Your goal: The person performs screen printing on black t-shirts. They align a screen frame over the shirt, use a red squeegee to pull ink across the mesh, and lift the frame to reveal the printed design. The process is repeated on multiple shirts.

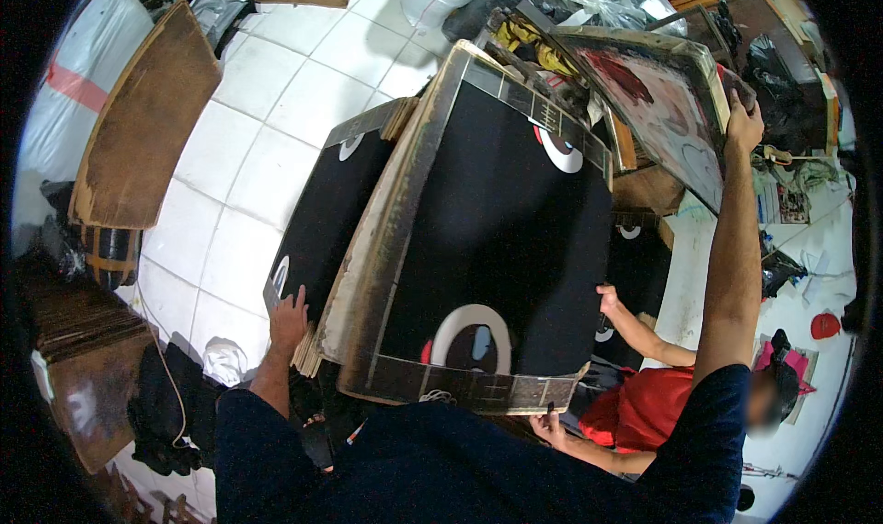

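Black cloth [515, 211] w/ white, grey & red eye shapes lay on the centre board [368, 285], so we judged some printing done; any colours left, we couldn't tell. Our R hand [744, 124] gripped the tilted framed screen [662, 110], far right, face smeared red/grey. Our L hand [289, 323], fingers out, was at the left black panel's [342, 193] near end, grip unclear. Board edges looked rough.

Mid-frame, your rectangular black cloth-faced panel [506, 230] looks matt; upper left, the square white floor tiles [217, 149] look smooth, glossy.
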Motion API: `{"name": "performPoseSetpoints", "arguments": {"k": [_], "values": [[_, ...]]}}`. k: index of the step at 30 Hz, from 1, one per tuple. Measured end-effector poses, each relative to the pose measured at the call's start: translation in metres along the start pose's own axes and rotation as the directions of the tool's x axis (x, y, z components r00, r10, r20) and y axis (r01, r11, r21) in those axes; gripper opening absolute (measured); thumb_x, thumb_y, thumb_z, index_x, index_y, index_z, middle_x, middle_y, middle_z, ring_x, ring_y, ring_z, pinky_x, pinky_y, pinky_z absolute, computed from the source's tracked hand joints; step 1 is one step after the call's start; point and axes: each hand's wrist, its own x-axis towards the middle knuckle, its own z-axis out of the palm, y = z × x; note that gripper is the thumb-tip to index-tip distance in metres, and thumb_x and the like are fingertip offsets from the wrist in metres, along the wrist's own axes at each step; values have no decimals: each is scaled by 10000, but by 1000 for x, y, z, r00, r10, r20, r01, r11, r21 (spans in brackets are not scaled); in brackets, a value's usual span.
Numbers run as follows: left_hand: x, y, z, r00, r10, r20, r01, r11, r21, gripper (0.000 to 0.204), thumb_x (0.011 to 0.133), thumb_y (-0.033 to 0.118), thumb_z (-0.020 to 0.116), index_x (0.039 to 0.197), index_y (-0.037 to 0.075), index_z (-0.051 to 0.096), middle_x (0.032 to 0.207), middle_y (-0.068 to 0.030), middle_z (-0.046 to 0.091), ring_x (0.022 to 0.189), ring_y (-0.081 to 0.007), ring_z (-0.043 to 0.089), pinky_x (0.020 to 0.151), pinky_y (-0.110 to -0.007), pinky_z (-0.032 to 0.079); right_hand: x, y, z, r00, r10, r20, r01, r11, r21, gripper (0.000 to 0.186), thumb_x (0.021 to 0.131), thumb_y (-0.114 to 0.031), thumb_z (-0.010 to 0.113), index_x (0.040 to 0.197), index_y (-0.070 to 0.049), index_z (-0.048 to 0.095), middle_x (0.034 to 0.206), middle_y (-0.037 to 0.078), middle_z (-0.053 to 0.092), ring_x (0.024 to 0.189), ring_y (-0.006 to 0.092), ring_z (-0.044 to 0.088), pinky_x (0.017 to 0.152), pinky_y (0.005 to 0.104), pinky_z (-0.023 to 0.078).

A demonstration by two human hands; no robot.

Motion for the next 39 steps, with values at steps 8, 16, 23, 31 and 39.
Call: {"name": "performPoseSetpoints", "arguments": {"k": [8, 16, 23, 31, 39], "values": [[-4, 7, 27, 948, -28, -316, 27, 1000, -10, 532, 982, 172, 594, 1489, 40, 503, 1205, -224, 679, 1035, -384, 678, 879, -473, 556, 13, -3, -6, 999, 35, -38, -39, 994, -103, 624, 821, -596, 776, 1298, -197, 729, 1231, 121, 745, 1149, 307, 690, 1016, 414, 488], [-56, -49, 51, 851, -518, -86, 480, 834, -272, 498, 906, 97, 661, 1401, 155, 634, 1050, -194, 723, 927, -444, 679, 829, -531, 551, 26, 2, -3, 1000, 10, -12, -11, 996, -83, 636, 817, -610, 768, 1308, -208, 727, 1254, 130, 734, 1163, 309, 679, 1031, 405, 468], [-63, -51, -22, 890, -340, -303, 269, 930, -252, 220, 889, 88, 673, 1079, 76, 783, 907, -200, 745, 818, -437, 692, 783, -549, 547, 42, 10, 6, 999, 39, -22, -42, 986, -161, 683, 822, -637, 733, 1373, -237, 682, 1353, 146, 683, 1263, 328, 630, 1083, 430, 445], [68, 115, -241, 507, -107, -855, -344, 885, -315, 71, 854, -13, 771, 923, 1, 762, 849, -145, 718, 767, -314, 656, 716, -412, 510, 24, -14, 2, 998, 47, 29, -44, 992, -114, 606, 867, -611, 680, 1376, -282, 672, 1324, 143, 700, 1240, 351, 650, 1053, 446, 481], [7, 239, -385, 209, -84, -974, -346, 925, -154, 111, 815, 56, 829, 900, 42, 760, 834, -111, 713, 786, -268, 679, 723, -367, 512, -35, -54, -28, 999, -34, 30, 34, 999, -3, 501, 943, -485, 634, 1364, -214, 652, 1285, 168, 704, 1209, 397, 650, 999, 466, 514]]}}
